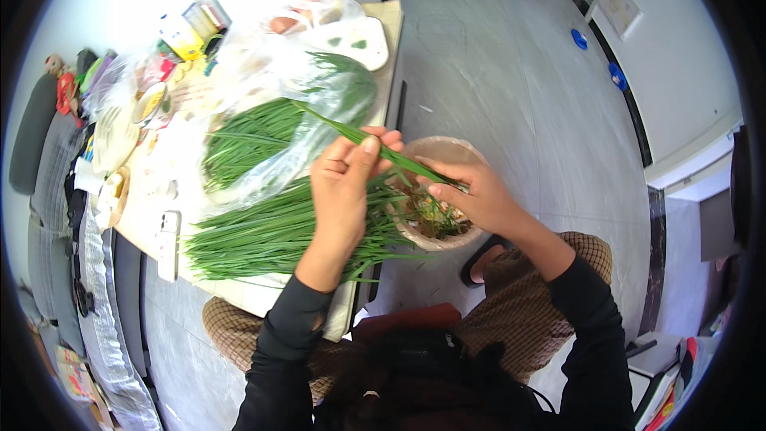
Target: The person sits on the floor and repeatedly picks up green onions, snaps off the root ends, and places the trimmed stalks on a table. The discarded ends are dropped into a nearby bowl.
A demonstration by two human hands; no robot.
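Note:
Between both hands stretches a small bunch of green garlic chives. My left hand pinches its middle between thumb and fingers, above the table edge. My right hand holds the lower end, over a lined waste bin with plant scraps inside. Below my left wrist, a large pile of loose chives lies on the table, its tips hanging past the edge. Behind it, more chives stick out of a clear plastic bag.
The table also bears a white phone, a bowl, a white tray, a yellow package and plastic bags. A grey sofa runs along the left. Blue slippers lie by the right wall.

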